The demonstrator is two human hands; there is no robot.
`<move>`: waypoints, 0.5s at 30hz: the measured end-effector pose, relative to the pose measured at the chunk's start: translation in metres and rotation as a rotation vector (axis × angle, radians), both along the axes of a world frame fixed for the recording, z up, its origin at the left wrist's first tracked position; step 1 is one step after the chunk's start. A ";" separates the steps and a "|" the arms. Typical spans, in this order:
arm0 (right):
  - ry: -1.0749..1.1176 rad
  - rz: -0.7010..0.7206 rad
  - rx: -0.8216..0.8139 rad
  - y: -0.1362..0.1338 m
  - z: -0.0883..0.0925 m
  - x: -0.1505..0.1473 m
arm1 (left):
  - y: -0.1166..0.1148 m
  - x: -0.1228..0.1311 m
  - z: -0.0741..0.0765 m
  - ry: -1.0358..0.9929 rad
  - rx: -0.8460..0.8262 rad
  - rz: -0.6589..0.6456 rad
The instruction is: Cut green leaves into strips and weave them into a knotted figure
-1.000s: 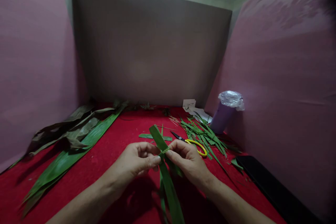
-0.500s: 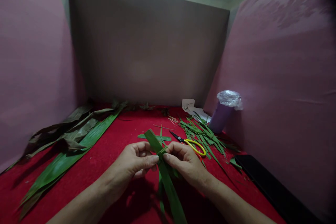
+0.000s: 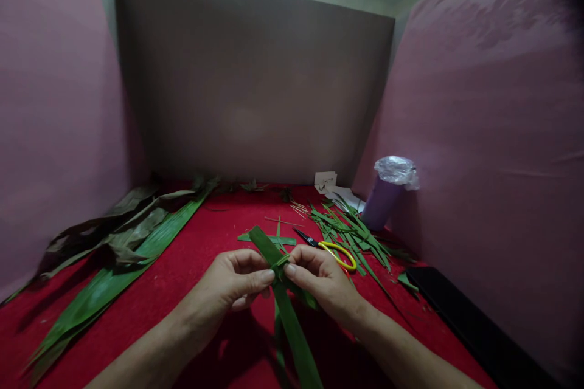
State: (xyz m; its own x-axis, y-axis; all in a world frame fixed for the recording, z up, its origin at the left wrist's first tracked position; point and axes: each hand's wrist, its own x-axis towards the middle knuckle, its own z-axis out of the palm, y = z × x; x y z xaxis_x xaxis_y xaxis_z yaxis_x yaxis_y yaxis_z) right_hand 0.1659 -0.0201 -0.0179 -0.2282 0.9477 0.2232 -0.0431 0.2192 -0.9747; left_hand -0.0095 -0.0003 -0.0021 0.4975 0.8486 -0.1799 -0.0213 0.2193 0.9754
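- One long green leaf strip (image 3: 294, 331) is up between the two hands, over the red cloth (image 3: 182, 310); its long axis slants from far left to near right.
- Its blunt far end points away and a little left; its near end runs down past the bottom edge of the view.
- Thin, paler green strands (image 3: 281, 262) cross it at a slant between the fingertips; too fine to count.
- The left hand (image 3: 239, 279) pinches the crossing from the left, thumb on top.
- The right hand (image 3: 323, 279) pinches the strands from the right, thumb and forefinger nearly together.
- One narrower green strip (image 3: 278, 331) hangs below the crossing, pointing towards the person.
- Just beyond the hands, one flat leaf piece (image 3: 287, 241) lies crosswise.
- One pair of scissors (image 3: 323, 245) with yellow handles lies beyond the right hand, dark blades pointing away and left.
- Farther right is one heap of cut leaf strips (image 3: 353, 234), too tangled to count, with several thin sticks (image 3: 300, 209) beside it.
- One purple cup (image 3: 382, 202) with clear plastic (image 3: 396, 171) over its top stands behind the heap, near one white card (image 3: 325, 180).
- At left, long green leaf blades (image 3: 109, 292) lie partly under withered brown leaves (image 3: 121, 228); overlaps prevent a count.
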 end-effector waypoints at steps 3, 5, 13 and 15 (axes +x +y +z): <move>-0.065 -0.070 0.058 0.001 -0.003 0.001 | 0.001 0.001 0.001 0.006 -0.023 0.013; -0.204 -0.215 0.172 0.000 -0.005 0.002 | 0.001 0.001 0.000 -0.006 -0.051 0.047; -0.808 -0.470 0.797 -0.007 -0.001 0.007 | -0.001 0.006 0.001 -0.075 -0.005 -0.054; -0.839 -0.481 0.835 -0.007 0.000 0.007 | -0.002 0.007 0.002 -0.067 -0.019 -0.045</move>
State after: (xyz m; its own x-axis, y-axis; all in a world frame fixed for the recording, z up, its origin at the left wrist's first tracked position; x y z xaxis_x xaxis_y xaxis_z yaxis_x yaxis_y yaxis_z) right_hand 0.1732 -0.0270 -0.0177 -0.2623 0.6157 0.7431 0.7700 0.5977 -0.2233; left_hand -0.0028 -0.0025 -0.0001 0.5466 0.8219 -0.1606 -0.0766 0.2401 0.9677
